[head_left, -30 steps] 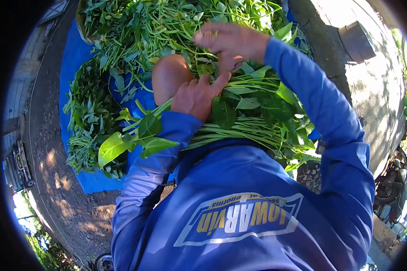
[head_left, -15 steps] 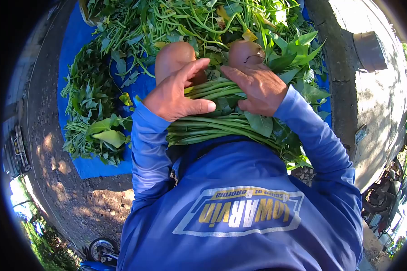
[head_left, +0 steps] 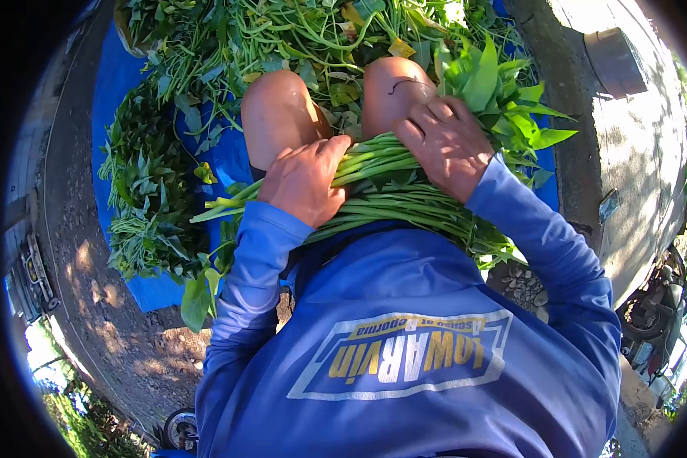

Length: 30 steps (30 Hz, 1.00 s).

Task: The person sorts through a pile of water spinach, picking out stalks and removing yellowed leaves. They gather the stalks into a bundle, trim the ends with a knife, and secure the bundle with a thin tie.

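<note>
A bundle of long green stems [head_left: 374,159] lies across my lap, its cut ends at the left and its broad leaves [head_left: 496,88] at the right. My left hand [head_left: 305,179] is wrapped round the stems near the cut ends. Farther right, my right hand [head_left: 449,143] has its fingers curled over the same bundle close to the leaves. Nearer my body, a second bundle of stems [head_left: 404,208] rests against the blue shirt, below both hands. The undersides of both bundles are hidden.
Loose leafy stems [head_left: 282,34] are heaped beyond my knees on a blue sheet [head_left: 149,294]. Leafy bunches [head_left: 149,168] lie at the left. A cylindrical object [head_left: 617,62] stands on the pavement at the right, with a motorcycle [head_left: 653,313] farther down.
Both hands have gone from spread fingers to closed on the upper bundle. Its cut ends now stick out left of my left hand, and the leaves at the right are raised.
</note>
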Each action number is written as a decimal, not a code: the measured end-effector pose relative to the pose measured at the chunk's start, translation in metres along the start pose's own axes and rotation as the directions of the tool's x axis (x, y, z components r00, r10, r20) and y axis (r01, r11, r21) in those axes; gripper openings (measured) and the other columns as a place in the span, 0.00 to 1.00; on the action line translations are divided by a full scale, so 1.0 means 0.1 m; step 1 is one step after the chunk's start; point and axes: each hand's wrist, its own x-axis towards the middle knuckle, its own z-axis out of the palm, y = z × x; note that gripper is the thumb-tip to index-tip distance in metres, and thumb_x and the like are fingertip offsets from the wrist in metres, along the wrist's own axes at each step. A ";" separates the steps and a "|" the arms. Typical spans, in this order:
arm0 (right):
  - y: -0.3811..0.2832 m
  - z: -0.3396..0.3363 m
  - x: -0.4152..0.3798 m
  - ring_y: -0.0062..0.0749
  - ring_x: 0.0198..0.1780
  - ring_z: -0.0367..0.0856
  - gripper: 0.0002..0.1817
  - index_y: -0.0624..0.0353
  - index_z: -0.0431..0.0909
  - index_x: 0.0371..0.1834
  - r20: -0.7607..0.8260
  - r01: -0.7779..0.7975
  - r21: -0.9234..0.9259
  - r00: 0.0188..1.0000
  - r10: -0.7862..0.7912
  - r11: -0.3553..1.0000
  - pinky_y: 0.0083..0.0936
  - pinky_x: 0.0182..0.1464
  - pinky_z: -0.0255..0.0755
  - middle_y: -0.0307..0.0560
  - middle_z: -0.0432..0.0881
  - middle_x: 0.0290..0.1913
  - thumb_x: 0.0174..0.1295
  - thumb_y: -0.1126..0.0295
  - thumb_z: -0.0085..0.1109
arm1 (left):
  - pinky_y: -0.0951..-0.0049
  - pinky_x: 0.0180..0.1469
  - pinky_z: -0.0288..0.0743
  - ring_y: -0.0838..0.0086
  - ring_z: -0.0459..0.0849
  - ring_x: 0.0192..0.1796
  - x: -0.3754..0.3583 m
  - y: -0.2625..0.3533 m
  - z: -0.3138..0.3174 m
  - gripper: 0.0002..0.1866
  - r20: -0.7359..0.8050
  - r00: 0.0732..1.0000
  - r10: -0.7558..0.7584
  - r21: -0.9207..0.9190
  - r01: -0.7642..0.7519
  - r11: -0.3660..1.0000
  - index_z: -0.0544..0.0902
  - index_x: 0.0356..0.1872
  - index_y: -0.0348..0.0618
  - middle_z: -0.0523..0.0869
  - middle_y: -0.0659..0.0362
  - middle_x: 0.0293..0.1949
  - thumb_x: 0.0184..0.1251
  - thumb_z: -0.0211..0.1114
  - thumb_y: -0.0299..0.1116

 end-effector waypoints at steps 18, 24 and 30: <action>0.07 -0.40 -0.37 0.51 0.76 0.69 0.38 0.40 0.71 0.79 0.104 -0.243 -0.215 0.957 0.270 0.946 0.69 0.80 0.53 0.51 0.76 0.70 0.61 0.67 0.65 | 0.44 0.48 0.81 0.43 0.89 0.44 0.31 0.16 0.15 0.18 0.028 0.978 -0.207 0.094 0.204 0.974 0.84 0.51 0.42 0.91 0.45 0.37 0.65 0.73 0.40; 0.25 0.12 -1.03 0.52 0.79 0.67 0.53 0.35 0.71 0.79 -0.240 -0.364 0.010 0.903 0.355 0.931 0.64 0.81 0.54 0.48 0.72 0.77 0.41 0.68 0.80 | 0.49 0.46 0.85 0.48 0.91 0.42 0.18 0.31 0.14 0.27 -0.002 0.994 -0.109 0.144 0.108 0.984 0.80 0.55 0.48 0.90 0.51 0.39 0.56 0.82 0.40; 1.01 -0.62 -1.55 0.58 0.81 0.66 0.47 0.47 0.68 0.82 -0.118 -0.722 -0.251 0.684 0.720 0.645 0.53 0.80 0.62 0.56 0.71 0.78 0.53 0.78 0.69 | 0.48 0.46 0.85 0.48 0.91 0.43 0.20 0.31 0.11 0.25 0.034 0.986 -0.166 0.155 0.159 0.975 0.80 0.54 0.49 0.90 0.51 0.40 0.57 0.81 0.40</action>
